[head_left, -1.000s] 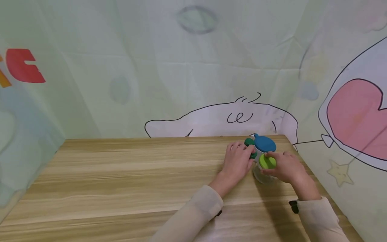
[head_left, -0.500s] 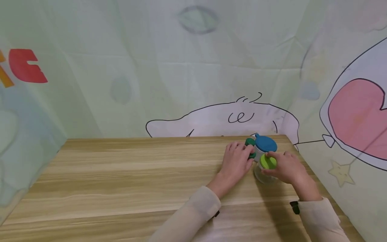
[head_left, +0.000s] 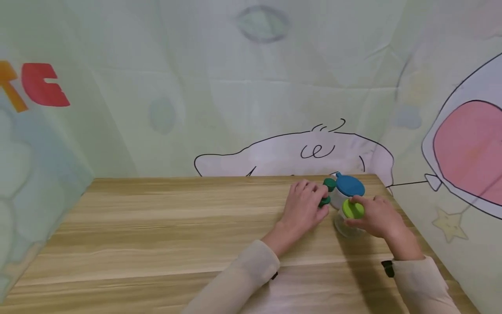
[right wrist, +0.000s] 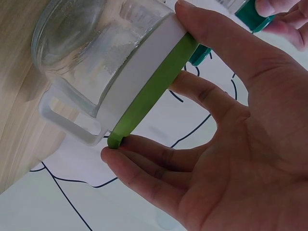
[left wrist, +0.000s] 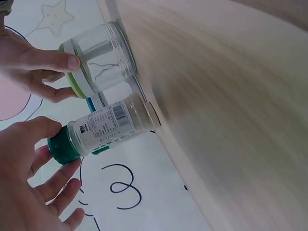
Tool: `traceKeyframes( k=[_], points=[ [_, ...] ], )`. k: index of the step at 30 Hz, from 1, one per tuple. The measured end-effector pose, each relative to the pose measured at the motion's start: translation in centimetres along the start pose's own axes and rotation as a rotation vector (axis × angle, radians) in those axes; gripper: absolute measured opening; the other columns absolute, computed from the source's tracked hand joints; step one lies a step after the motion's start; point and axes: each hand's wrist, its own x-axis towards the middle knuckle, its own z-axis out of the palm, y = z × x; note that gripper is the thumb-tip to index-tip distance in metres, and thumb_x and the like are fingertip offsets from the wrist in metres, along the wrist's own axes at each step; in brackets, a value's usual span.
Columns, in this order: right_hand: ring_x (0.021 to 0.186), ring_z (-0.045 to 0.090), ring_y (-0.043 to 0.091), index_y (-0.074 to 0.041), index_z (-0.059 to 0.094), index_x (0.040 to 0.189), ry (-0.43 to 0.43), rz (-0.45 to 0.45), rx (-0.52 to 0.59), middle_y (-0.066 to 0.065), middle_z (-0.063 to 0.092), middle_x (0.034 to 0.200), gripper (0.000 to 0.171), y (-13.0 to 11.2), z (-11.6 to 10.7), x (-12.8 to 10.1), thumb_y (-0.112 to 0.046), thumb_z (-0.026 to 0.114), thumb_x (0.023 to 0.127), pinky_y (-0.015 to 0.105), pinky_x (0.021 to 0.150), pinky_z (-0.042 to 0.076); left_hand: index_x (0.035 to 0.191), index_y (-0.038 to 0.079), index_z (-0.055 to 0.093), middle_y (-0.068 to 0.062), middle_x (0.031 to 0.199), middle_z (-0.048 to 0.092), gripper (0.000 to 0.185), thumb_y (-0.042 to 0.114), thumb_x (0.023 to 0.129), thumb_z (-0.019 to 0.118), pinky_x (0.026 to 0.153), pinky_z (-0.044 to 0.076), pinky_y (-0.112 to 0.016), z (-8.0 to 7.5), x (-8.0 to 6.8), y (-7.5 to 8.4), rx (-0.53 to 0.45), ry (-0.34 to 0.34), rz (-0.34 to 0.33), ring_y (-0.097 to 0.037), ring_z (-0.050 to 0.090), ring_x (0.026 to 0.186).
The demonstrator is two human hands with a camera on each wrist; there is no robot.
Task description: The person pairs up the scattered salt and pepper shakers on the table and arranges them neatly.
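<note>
My left hand (head_left: 303, 205) holds a small seasoning bottle (left wrist: 103, 125) by its dark green cap (left wrist: 63, 145), thumb on one side and fingers on the other. The bottle has a white printed label with a barcode, and its base is at the table. My right hand (head_left: 378, 216) grips the light green lid (head_left: 353, 209) of a clear glass seasoning jar (right wrist: 91, 53) from above. In the right wrist view, the thumb is at one edge of the lid and fingertips at its opposite tab. A white loop handle (right wrist: 72, 125) sticks out from the jar's side.
Just behind the glass jar stands another jar with a blue lid (head_left: 350, 185). A second dark green cap (head_left: 329, 184) shows beside it, beyond my left fingers. The wooden table (head_left: 164, 231) meets a printed cloth backdrop (head_left: 219, 104) behind and at the right.
My left hand has shifted a little left with the seasoning bottle, widening the gap to the jars. The right hand stays on the light green lid. The head view has turned slightly left.
</note>
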Motion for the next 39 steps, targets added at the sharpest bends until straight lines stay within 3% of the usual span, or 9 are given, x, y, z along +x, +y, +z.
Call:
traceKeyframes(
  k=[14, 20, 24, 39],
  points=[
    [0.106, 0.055, 0.051, 0.002, 0.056, 0.146, 0.003, -0.018, -0.010, 0.041, 0.056, 0.120, 0.077, -0.2, 0.4, 0.2, -0.042, 0.083, 0.090, 0.060, 0.078, 0.053, 0.109, 0.028, 0.067, 0.006, 0.111, 0.068, 0.014, 0.036, 0.099, 0.072, 0.115, 0.043, -0.040, -1.8, -1.8, -2.4, 0.036, -0.007, -0.014, -0.017, 0.053, 0.114],
    [0.102, 0.054, 0.048, 0.003, 0.056, 0.146, 0.020, -0.030, -0.013, 0.039, 0.058, 0.116, 0.076, 0.0, 0.3, 0.0, -0.041, 0.082, 0.089, 0.053, 0.071, 0.051, 0.103, 0.027, 0.065, 0.005, 0.108, 0.068, 0.010, 0.033, 0.099, 0.072, 0.112, 0.042, -0.038, -2.6, -2.7, -3.3, 0.055, 0.029, 0.014, -0.018, 0.053, 0.111],
    [0.103, 0.054, 0.050, 0.004, 0.055, 0.146, 0.015, -0.036, -0.014, 0.040, 0.057, 0.116, 0.078, 0.2, 0.3, -0.1, -0.042, 0.082, 0.090, 0.055, 0.072, 0.052, 0.101, 0.027, 0.064, 0.006, 0.105, 0.068, 0.010, 0.032, 0.097, 0.073, 0.111, 0.042, -0.035, -3.0, -3.1, -3.8, 0.067, 0.048, 0.026, -0.017, 0.053, 0.109],
    [0.104, 0.052, 0.052, 0.004, 0.055, 0.145, 0.020, -0.046, -0.005, 0.038, 0.061, 0.113, 0.077, 0.4, 0.3, -0.2, -0.041, 0.082, 0.089, 0.053, 0.070, 0.049, 0.101, 0.022, 0.069, 0.003, 0.106, 0.070, 0.008, 0.023, 0.096, 0.074, 0.102, 0.049, -0.036, -4.5, -4.5, -5.4, -0.033, 0.092, -0.026, -0.019, 0.055, 0.110]
  ],
)
